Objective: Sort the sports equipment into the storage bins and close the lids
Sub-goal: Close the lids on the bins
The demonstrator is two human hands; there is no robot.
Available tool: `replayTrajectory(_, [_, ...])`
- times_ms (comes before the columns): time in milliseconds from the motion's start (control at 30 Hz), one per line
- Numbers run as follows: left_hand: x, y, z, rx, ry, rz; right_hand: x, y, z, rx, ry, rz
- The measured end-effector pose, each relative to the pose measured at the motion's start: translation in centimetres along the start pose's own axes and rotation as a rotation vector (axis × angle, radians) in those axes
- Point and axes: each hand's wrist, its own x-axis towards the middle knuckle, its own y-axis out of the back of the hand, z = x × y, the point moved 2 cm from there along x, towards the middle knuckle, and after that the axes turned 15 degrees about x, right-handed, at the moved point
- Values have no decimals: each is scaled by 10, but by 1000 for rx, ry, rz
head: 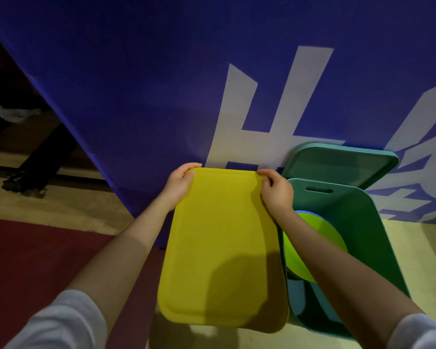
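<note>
Gripping the far edge of the yellow lid point(223, 248), both hands work at its two far corners: the left hand point(179, 186) curls its fingers over the far-left corner with the thumb lying on the top face, and the right hand point(277, 190) pinches the far-right corner, fingers bent round the rim and thumb on top. Lid lies flat and broad, long axis running away from the person, covering whatever sits beneath it; the bin under it cannot be seen. Pale sleeves show at both forearms near the lid's near end. Just right of the yellow lid, touching or nearly so, stands the open green bin point(378, 248), a slot handle cut in its far wall. Inside it, close to the yellow lid's right edge, sits a lime-green disc point(320, 238) with a blue rim showing behind it; the right forearm crosses over part of it. Beyond the bin, further from the yellow lid, the green lid point(342, 163) leans upright against a blue banner point(136, 71) with white lettering. Floor left of the yellow lid is dark red point(35, 260), pale wood elsewhere.
</note>
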Motion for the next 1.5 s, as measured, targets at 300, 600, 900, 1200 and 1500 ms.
replayTrajectory(300, [-7, -1, 6, 482, -117, 170, 0, -6, -2, -359, 98, -172])
replayTrajectory(600, [-139, -8, -12, 317, 59, 93, -117, 44, -23, -310, 237, -390])
replayTrajectory(900, [-216, -21, -17, 346, 47, 162, -203, 86, 2, -309, 562, -718])
replayTrajectory(1200, [-217, -20, -10, 357, -25, 194, -213, 93, 3, -96, 640, -715])
replayTrajectory(1500, [-221, -25, -13, 379, -67, 192, -234, 93, 19, -102, 867, -523])
